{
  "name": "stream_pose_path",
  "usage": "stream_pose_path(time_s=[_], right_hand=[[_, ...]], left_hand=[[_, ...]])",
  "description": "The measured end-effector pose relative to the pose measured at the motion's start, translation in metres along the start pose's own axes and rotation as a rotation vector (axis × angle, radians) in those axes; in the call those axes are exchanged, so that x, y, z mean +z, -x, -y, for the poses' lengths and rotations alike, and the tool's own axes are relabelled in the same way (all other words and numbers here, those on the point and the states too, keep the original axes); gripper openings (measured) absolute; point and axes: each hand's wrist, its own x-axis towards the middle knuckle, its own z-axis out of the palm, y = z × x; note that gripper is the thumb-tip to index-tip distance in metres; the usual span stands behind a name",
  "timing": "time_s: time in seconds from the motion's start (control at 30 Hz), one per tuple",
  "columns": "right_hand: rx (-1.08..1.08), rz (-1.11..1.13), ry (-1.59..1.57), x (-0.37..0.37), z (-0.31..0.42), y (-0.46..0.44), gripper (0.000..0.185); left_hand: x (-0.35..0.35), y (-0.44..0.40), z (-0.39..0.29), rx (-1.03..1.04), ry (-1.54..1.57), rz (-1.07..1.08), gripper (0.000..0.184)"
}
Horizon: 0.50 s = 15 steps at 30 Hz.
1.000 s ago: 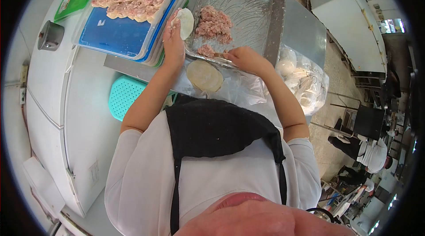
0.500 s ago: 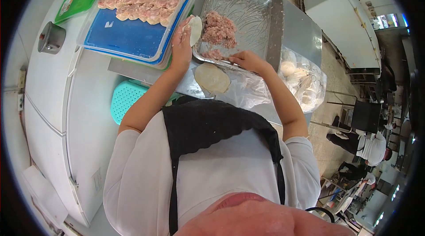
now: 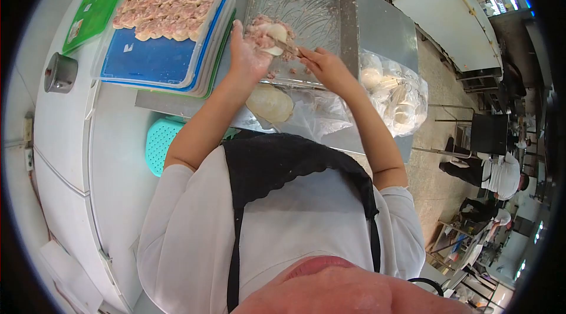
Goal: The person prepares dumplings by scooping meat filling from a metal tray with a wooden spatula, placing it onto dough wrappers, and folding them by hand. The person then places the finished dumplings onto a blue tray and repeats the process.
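My left hand (image 3: 247, 60) is cupped over the metal tray, thumb raised, holding a round pale dumpling wrapper (image 3: 276, 35). Its fingers are partly hidden behind the wrapper. In my right hand (image 3: 326, 68) I grip a thin flat spatula (image 3: 289, 48), whose blade end lies against the wrapper. Pink minced meat (image 3: 257, 29) is heaped in the tray (image 3: 352, 31) just behind the left hand, with small bits nearer the front rim. A stack of flat dough wrappers (image 3: 269, 103) lies on the counter in front of the tray, close to my left wrist.
On the left, a plastic container (image 3: 147, 79) with a blue base carries rows of filled dumplings (image 3: 171, 4). A green lid (image 3: 97, 10) and a metal pot (image 3: 61, 73) are beyond it. Bagged dough balls (image 3: 395, 93) sit at right. Other people (image 3: 501, 176) work in the background.
My left hand has brought the wrapper from beside the container to over the meat. My right hand has lifted the spatula from the tray's front edge to the wrapper. The camera view has shifted slightly.
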Motion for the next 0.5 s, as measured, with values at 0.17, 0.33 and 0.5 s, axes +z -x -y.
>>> stream_pose_path(time_s=[0.17, 0.33, 0.5], right_hand=[[0.093, 0.350, 0.238, -0.044, -0.056, 0.011, 0.031], [0.139, 0.414, 0.675, -0.014, -0.071, 0.020, 0.028], [0.022, 0.446, 0.579, 0.001, -0.002, 0.002, 0.026]], left_hand=[[-0.040, 0.000, 0.004, 0.376, -0.430, -0.119, 0.044], [-0.046, 0.004, 0.005, 0.632, -1.101, -0.101, 0.036], [-0.042, -0.004, -0.003, 0.663, -1.108, -0.120, 0.035]])
